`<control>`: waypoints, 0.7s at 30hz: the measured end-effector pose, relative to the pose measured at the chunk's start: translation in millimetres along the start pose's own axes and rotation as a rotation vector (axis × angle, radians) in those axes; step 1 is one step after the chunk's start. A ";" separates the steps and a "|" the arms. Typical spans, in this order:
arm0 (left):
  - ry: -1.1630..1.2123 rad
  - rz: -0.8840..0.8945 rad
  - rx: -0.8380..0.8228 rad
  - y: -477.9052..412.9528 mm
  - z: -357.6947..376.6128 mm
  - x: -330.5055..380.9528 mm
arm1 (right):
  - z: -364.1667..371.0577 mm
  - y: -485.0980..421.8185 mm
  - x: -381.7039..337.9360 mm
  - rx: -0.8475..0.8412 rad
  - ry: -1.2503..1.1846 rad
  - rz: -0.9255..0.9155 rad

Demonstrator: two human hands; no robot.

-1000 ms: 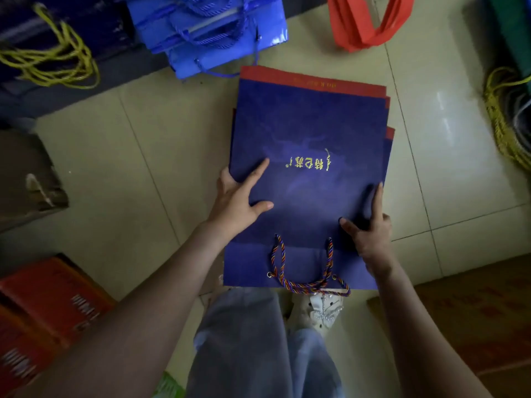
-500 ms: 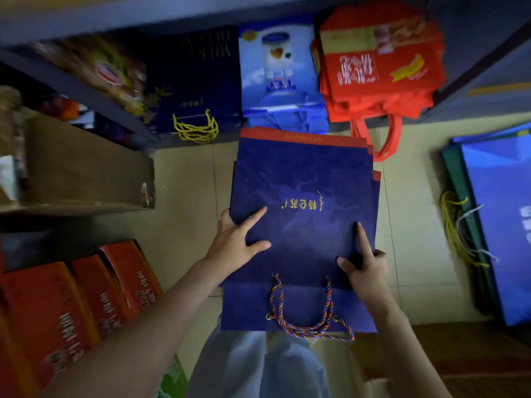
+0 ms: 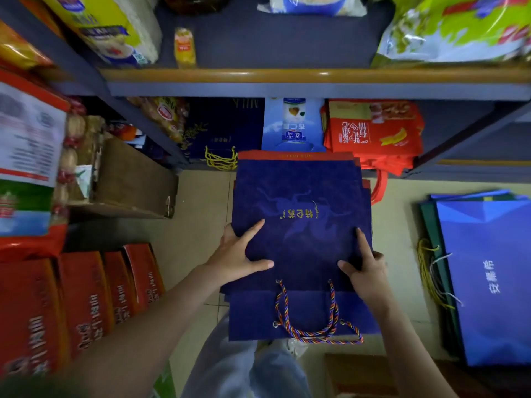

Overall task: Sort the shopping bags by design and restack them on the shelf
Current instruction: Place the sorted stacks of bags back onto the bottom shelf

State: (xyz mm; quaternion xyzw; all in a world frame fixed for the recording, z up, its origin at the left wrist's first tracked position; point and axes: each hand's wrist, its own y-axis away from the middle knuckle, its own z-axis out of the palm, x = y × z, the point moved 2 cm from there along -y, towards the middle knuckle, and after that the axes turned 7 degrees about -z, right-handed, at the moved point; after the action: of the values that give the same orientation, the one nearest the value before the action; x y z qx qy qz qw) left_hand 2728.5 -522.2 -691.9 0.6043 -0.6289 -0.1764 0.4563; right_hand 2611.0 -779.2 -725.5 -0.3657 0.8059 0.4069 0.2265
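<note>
A flat stack of dark blue paper bags (image 3: 301, 234) with gold lettering and striped rope handles is held level in front of me. My left hand (image 3: 240, 255) grips its left edge, thumb on top. My right hand (image 3: 365, 267) grips its right edge. On the bottom shelf (image 3: 459, 170) ahead lie three piles: dark navy bags with yellow cords (image 3: 227, 130), light blue printed bags (image 3: 293, 124) and red fabric bags (image 3: 373, 133). The stack's far edge sits just in front of these piles.
A pile of bright blue and green bags (image 3: 488, 277) lies on the tiled floor at right. Red cartons (image 3: 86, 300) stand at lower left beside a brown cardboard box (image 3: 132, 179). The upper shelf (image 3: 316, 76) carries food packets. My legs are below the stack.
The stack, held in both hands, has risen from near the floor and moved toward the bottom shelf. My view has tilted up, bringing the upper shelf into sight.
</note>
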 end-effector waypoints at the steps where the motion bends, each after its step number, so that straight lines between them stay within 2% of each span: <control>1: 0.013 -0.007 -0.012 -2.8 -2.0 -4.0 | 2.4 -4.3 -2.0 -0.005 -0.001 -0.003; 11: 0.022 -0.045 0.106 -36.9 -34.8 -35.9 | 41.6 -52.4 -42.6 -0.033 0.013 0.033; 16: -0.031 -0.024 0.047 -34.9 -48.8 -9.3 | 25.1 -47.6 -44.7 -0.059 0.019 0.121; 21: -0.091 0.013 -0.017 -33.9 -20.3 31.8 | -8.3 -32.7 -7.2 -0.049 0.007 0.217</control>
State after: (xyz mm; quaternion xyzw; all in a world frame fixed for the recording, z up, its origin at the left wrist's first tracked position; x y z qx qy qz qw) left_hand 2769.4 -551.8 -696.0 0.5876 -0.6514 -0.2063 0.4335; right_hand 2640.3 -796.2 -732.1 -0.2834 0.8312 0.4475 0.1692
